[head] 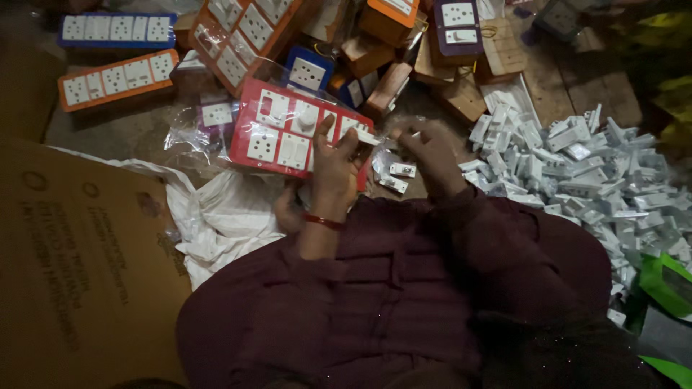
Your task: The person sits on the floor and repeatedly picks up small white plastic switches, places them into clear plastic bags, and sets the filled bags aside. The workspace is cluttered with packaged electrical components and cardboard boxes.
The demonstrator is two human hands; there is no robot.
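Left hand (333,160) grips red switchboard (288,130); right hand (432,155) beside.

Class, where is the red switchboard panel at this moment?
In the head view, the red switchboard panel sits just left of centre, gripped by the left hand, with the white switch pile far right.

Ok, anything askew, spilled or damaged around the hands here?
Nothing looks damaged. The small white parts lie in a loose heap on the right, a few strays near the left hand, which holds the red switch board tilted.
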